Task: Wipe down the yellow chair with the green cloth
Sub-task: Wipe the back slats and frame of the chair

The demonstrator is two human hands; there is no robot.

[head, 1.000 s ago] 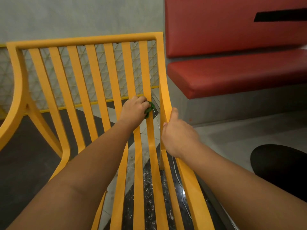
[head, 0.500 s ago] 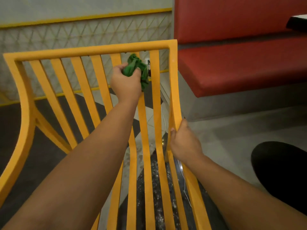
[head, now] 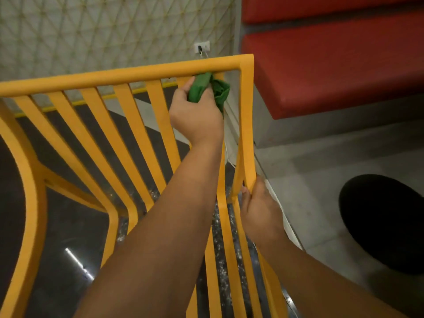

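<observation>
1. Head view, chair: the chair (head: pixel 131 125) fills the left and centre of the frame. Its slatted back is towards you, and the top rail (head: pixel 114 79) runs across, rising to the right.
2. Cloth: the cloth (head: pixel 198 89) is bunched up and pressed against the underside of the top rail near its right corner, where the rightmost slats meet it. A loose fold hangs just to the right of your fingers.
3. Left hand: your left hand (head: pixel 197 115) is clamped on the cloth, fingers curled round it. The forearm reaches up across the slats.
4. Right hand: your right hand (head: pixel 259 214) grips the chair's right upright (head: pixel 246 125) lower down, fingers wrapped round its edge. It is well apart from the left hand.
5. Surroundings: a red bench (head: pixel 332 76) stands beyond the chair on the right. A lattice-patterned wall (head: pixel 91 31) lies behind, with a socket (head: pixel 202 47) just above the top rail and something plugged into it. The floor (head: pixel 309 171) is grey by the bench and dark and speckled under the chair.
6. Unidentified: a dark round shape (head: pixel 385 221) lies on the floor at the right. You cannot tell what it is.
</observation>
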